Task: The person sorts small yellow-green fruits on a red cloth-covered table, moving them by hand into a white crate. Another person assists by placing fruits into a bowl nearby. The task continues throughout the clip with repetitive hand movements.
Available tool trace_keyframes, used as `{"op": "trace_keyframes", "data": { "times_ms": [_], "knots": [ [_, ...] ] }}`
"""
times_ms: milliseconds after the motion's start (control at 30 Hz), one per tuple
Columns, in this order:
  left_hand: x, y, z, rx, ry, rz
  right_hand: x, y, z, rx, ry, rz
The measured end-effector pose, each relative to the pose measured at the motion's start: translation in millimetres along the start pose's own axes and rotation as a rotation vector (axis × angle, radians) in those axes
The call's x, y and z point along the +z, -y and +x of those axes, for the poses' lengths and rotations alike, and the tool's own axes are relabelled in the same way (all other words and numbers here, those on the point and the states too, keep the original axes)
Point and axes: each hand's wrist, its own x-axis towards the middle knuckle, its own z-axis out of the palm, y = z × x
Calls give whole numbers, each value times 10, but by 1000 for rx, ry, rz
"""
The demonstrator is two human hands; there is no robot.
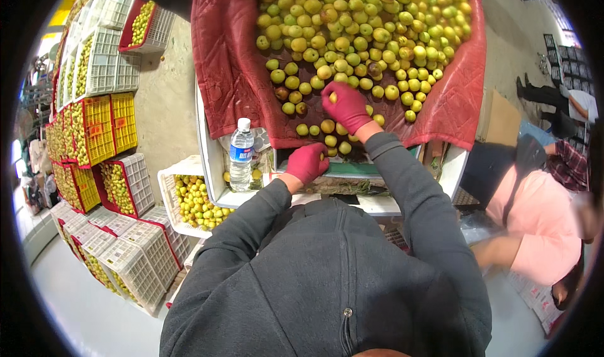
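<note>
Small yellow-green fruits [342, 43], apparently jujubes, some browned, lie thick across the far part of a red quilted cloth [222, 59] and thin out towards me. My right hand [347, 107], in a dark red glove, reaches among the near fruits, its fingers curled around one fruit [333, 97]. Lower and to the left, my left hand [306, 163], gloved alike, is at the cloth's near edge, above a green strip [351, 170]. A sliver of yellow fruit [322, 156] shows between its fingers. Several loose fruits [331, 141] lie between the hands.
A capped water bottle [241, 156] stands left of my left hand, inside the white frame [204, 135]. Beyond it is a white crate [167, 201] of fruits. Stacked white and yellow crates [99, 130] line the left side. A person in a pink top [538, 229] is close on the right.
</note>
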Motion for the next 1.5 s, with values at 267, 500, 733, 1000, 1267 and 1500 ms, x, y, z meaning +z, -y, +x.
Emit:
{"op": "trace_keyframes", "data": {
  "times_ms": [267, 500, 733, 1000, 1267, 1500],
  "knots": [
    [339, 205, 233, 117, -82, 1, -455, 254, 1361, -249, -101, -493],
    [393, 201, 218, 106, -126, -44, -138, 427, 1550, -75, 131, -674],
    [443, 211, 258, 91, -149, -45, -654, 672, 939, 271, 664, 941],
    [642, 255, 405, 126, -173, -107, -222, 1342, 381, 614, 1072, 1569],
    [526, 53, 481, 39, -38, 160, 629, 2130, -34, 762, 1291, 1165],
    [760, 67, 626, 164, -346, 91, 1379, 3071, -666, 494, 1414, 622]
  ]
}}
